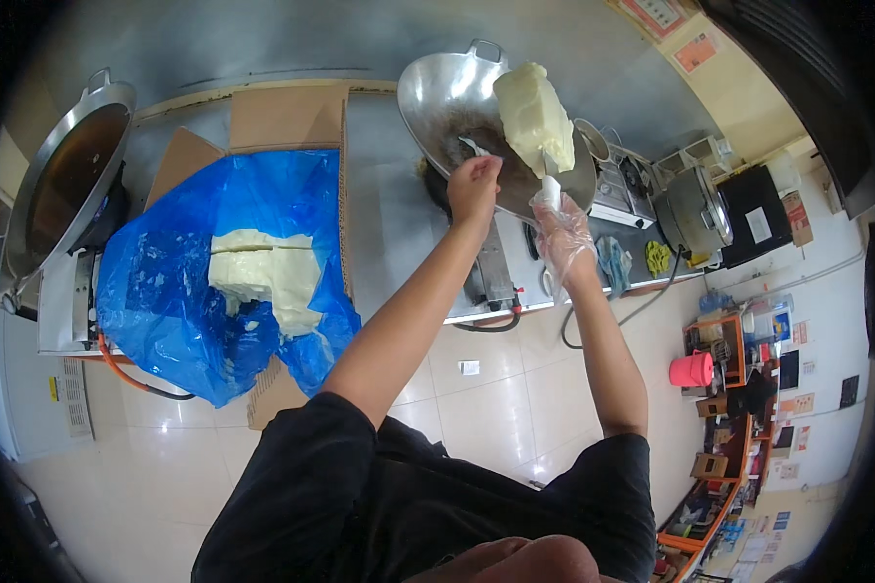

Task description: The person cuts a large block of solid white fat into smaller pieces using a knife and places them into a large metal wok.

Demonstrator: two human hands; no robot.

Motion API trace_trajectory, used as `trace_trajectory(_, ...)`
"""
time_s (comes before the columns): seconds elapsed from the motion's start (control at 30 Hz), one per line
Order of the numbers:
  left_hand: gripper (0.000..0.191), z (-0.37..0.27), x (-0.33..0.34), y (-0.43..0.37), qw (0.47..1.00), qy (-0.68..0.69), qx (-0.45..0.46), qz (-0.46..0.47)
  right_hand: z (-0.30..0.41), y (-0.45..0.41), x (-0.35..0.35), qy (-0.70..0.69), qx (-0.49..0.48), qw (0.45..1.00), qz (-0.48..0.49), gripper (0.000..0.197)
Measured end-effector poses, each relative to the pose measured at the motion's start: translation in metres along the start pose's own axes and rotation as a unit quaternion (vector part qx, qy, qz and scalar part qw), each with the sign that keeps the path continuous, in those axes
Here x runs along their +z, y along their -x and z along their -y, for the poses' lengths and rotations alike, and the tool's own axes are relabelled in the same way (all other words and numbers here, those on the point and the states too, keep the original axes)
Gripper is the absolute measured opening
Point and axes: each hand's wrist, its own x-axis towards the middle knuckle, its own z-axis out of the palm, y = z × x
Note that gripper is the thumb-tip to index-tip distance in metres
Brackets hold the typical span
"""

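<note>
My right hand [560, 235], in a clear plastic glove, grips the white handle [550, 192] of a metal tool. A large pale-yellow block of solid fat [534, 116] sits on that tool above the wok and hides most of its blade. The wok [437, 80] is wide and metal, with a darkened bottom. My bare left hand [475, 189] is at the wok's near side, fingers curled. A small shiny strip [474, 146] shows just beyond its fingertips; whether the hand holds it is unclear.
Left of the wok, a cardboard box [288, 120] lined with blue plastic [160, 270] holds more fat [262, 270]. A second wok [73, 182] with brown liquid stands far left. To the right are a small stove [623, 189] and a lidded pot [693, 215]. A hose [649, 306] hangs off the counter.
</note>
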Motion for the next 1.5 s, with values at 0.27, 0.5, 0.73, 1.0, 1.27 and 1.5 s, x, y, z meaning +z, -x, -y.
trace_trajectory(0.27,0.022,0.036,-0.091,0.133,0.980,-0.061,-0.177,0.070,-0.062,-0.040,0.004,0.088,-0.071,0.994,-0.002,0.044)
trace_trajectory(0.5,0.023,0.073,-0.186,0.215,0.961,-0.163,-0.121,0.188,-0.102,-0.069,0.028,0.182,-0.121,0.976,0.006,0.033)
trace_trajectory(0.73,0.023,-0.036,-0.163,0.254,0.918,-0.020,-0.267,0.294,-0.134,-0.081,0.033,0.224,-0.052,0.973,0.010,0.042)
trace_trajectory(1.0,0.020,-0.106,-0.194,0.253,0.925,0.053,-0.218,0.306,-0.107,-0.079,0.042,0.410,-0.084,0.906,0.061,0.027)
trace_trajectory(1.27,0.016,-0.143,-0.222,0.246,0.941,0.107,-0.194,0.255,-0.062,-0.063,0.041,0.214,0.130,0.954,0.164,0.018)
trace_trajectory(1.5,0.016,-0.158,-0.236,0.244,0.943,0.131,-0.202,0.229,-0.031,-0.031,0.043,0.309,0.154,0.928,0.144,0.020)
